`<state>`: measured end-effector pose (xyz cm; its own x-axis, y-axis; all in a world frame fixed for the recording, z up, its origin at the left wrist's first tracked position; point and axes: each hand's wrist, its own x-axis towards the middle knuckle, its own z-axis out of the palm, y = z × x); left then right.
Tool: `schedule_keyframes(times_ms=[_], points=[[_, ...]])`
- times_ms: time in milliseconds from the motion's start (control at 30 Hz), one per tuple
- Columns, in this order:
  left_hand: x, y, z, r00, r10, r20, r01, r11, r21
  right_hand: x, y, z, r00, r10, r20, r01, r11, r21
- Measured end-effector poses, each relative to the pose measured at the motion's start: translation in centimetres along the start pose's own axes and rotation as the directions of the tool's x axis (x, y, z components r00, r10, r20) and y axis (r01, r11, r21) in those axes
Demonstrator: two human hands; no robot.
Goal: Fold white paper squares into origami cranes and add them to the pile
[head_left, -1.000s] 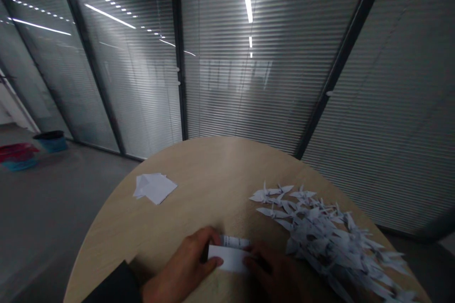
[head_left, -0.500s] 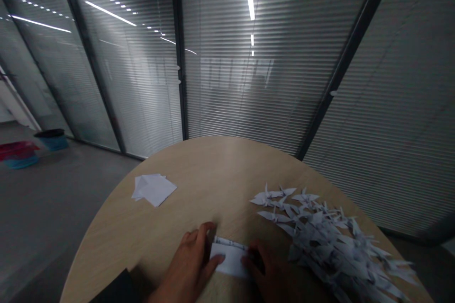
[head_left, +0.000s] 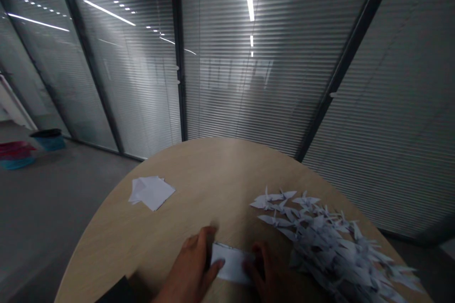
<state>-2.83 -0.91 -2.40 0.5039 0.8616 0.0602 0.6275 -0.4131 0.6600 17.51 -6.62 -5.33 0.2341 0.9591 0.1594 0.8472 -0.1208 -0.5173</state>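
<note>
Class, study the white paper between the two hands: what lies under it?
The white paper lies on the pale wood-grain tabletop. The patch directly beneath it is covered, so nothing there can be seen; the left hand and right hand also hide its ends.

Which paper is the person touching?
The white folded strip between the left hand and right hand; the square sheets lie apart on the table.

Round wooden table [head_left: 213, 175] — paper cranes [head_left: 330, 241], paper sheets [head_left: 151, 192]
</note>
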Motion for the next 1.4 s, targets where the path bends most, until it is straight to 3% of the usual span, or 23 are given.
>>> schedule_keyframes(times_ms=[333, 533, 633, 767, 900, 1100, 1400], points=[[0.6, -0.3, 0.6, 0.997, 0.071, -0.019, -0.068, 0.985, 0.157, 0.3, 0.1, 0.1, 0.995, 0.075, 0.066, -0.077, 0.997, 0.019], [0.7, -0.3, 0.1, 0.998, 0.051, -0.023, -0.051, 0.999, 0.018, 0.2, -1.2, -0.9, 0.995, 0.036, 0.095, -0.03, 0.998, -0.055], [0.8, -0.3, -0.2, 0.999, -0.016, 0.029, 0.019, 0.996, -0.089, 0.0, -0.5, -0.7, 0.997, -0.04, 0.067, 0.048, 0.989, -0.136], [0.5, -0.7, 0.0, 1.0, 0.004, 0.014, -0.002, 0.99, -0.14, -0.3, 1.1, 0.2, 0.992, -0.122, 0.044, 0.128, 0.976, -0.178], [-0.1, -0.8, 0.3, 0.997, 0.069, -0.033, -0.072, 0.994, -0.084, -0.4, 2.0, 1.2, 0.993, -0.12, 0.021, 0.121, 0.968, -0.22], [0.1, -0.2, 0.6, 0.996, 0.094, -0.012, -0.092, 0.991, 0.098, -0.5, 2.6, 2.1, 0.991, -0.136, -0.015, 0.127, 0.952, -0.279], [0.5, 0.3, 0.9, 0.994, 0.112, 0.004, -0.109, 0.966, 0.236, -0.7, 2.7, 1.5, 0.98, -0.198, -0.005, 0.186, 0.928, -0.322]])
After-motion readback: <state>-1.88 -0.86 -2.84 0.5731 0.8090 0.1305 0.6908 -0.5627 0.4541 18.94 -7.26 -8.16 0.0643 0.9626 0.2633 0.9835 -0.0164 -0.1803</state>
